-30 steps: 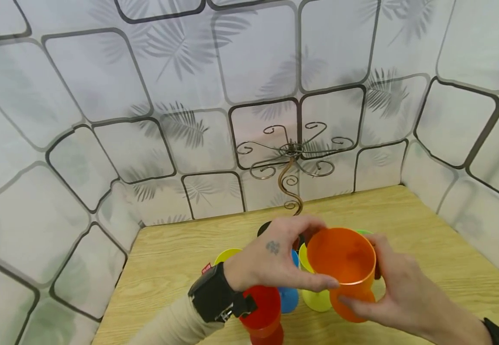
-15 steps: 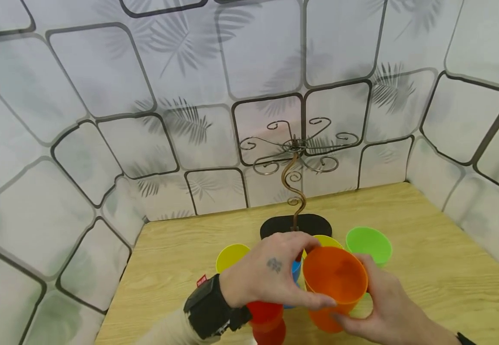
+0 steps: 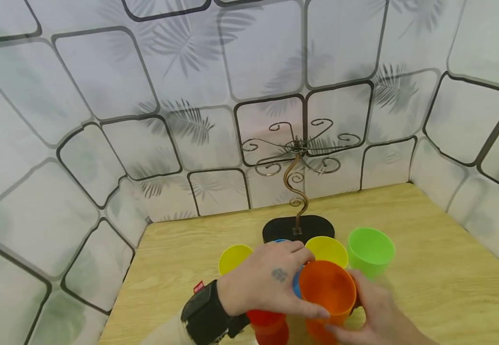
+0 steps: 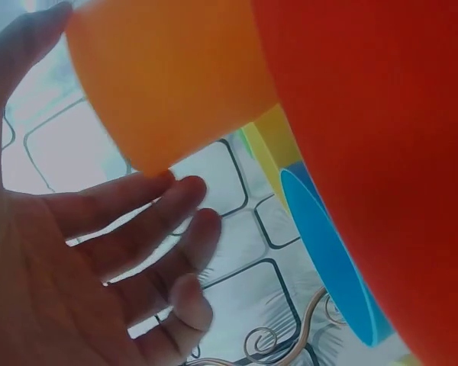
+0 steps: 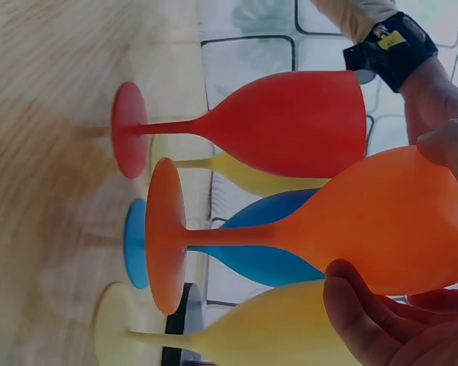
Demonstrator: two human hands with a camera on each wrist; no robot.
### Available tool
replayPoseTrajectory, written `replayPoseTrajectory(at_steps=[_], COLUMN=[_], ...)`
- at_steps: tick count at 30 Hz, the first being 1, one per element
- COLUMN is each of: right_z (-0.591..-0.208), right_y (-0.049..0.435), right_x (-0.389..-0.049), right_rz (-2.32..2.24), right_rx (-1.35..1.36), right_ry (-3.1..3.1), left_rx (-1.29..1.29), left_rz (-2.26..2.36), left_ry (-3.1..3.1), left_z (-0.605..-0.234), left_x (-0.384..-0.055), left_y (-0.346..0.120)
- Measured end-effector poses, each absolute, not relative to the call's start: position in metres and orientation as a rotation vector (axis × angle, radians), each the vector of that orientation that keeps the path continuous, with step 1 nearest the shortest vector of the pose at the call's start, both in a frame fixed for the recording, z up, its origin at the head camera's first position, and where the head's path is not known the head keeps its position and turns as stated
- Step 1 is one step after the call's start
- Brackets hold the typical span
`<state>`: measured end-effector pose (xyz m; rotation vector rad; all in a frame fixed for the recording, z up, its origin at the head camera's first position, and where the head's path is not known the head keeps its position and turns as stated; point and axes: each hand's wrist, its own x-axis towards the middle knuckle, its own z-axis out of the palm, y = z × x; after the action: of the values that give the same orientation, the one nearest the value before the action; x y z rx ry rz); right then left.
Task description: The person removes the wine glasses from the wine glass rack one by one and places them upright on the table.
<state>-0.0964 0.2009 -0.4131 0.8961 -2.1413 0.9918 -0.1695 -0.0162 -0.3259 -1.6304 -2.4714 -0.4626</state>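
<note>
Both hands hold an orange plastic wine goblet [image 3: 327, 290] upright over the table, its foot close to the tabletop in the right wrist view. My left hand [image 3: 266, 278] spans the rim, thumb on the near side and fingertips on the far side. On the right, my right hand [image 3: 380, 311] grips the goblet's bowl between thumb and fingers. A red goblet [image 5: 305, 122] stands beside it, partly behind the left wrist in the head view. Behind them are a blue goblet [image 5: 271, 221] and a yellow goblet [image 3: 327, 249]; the left hand covers most of the blue one.
Another yellow goblet [image 3: 234, 256] stands at left, a green goblet [image 3: 370, 249] at right. A scrolled metal rack [image 3: 299, 148] on a black oval base [image 3: 277, 231] rises at the back. Patterned fabric walls [image 3: 206, 139] enclose the wooden table [image 3: 180, 249].
The hands have carried the orange goblet left, down and nearer the body. The green goblet, the right yellow goblet and the black base now show more fully.
</note>
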Motion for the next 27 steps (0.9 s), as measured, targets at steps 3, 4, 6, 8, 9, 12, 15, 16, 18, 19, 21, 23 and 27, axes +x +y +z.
replayPoseTrajectory(at_steps=[3,4,6,8,9,12,15,16,18,19,21,23,27], right_z=[-0.430,-0.435,-0.443,-0.447,-0.449,-0.451,-0.452,-0.453,-0.454,-0.455,-0.457,-0.459,-0.461], right_y=[0.202,0.202,0.200,0.197,0.196,0.194,0.193,0.193,0.191,0.191,0.189,0.188,0.185], right_x=[-0.098,-0.098,-0.098,-0.097,-0.096,-0.093,-0.092,-0.092,-0.092,-0.092,-0.093,-0.093,-0.093], right_rz=[1.061,1.081,1.125,1.188,1.203,1.272,1.353,1.372,1.403,1.411,1.429,1.449,1.467], right_rx=[0.877,0.876,0.865,0.853,0.844,0.807,0.763,0.769,0.764,0.774,0.783,0.770,0.738], right_ry=[-2.177,-2.189,-2.227,-2.269,-2.290,-2.383,-2.476,-2.488,-2.511,-2.510,-2.520,-2.544,-2.580], left_rx=[-1.625,-1.619,-1.605,-1.596,-1.596,-1.597,-1.600,-1.600,-1.604,-1.606,-1.612,-1.618,-1.620], left_rz=[-0.358,-0.320,-0.256,-0.208,-0.196,-0.170,-0.125,-0.105,-0.076,-0.057,-0.018,0.007,0.051], left_ry=[-2.494,-2.500,-2.518,-2.534,-2.541,-2.567,-2.601,-2.618,-2.655,-2.675,-2.698,-2.716,-2.719], left_z=[-0.326,-0.326,-0.326,-0.326,-0.327,-0.327,-0.327,-0.327,-0.326,-0.326,-0.325,-0.325,-0.326], left_x=[-0.169,-0.169,-0.167,-0.166,-0.165,-0.162,-0.161,-0.161,-0.161,-0.161,-0.160,-0.160,-0.159], left_y=[-0.016,-0.017,-0.018,-0.020,-0.020,-0.021,-0.022,-0.022,-0.022,-0.022,-0.021,-0.020,-0.021])
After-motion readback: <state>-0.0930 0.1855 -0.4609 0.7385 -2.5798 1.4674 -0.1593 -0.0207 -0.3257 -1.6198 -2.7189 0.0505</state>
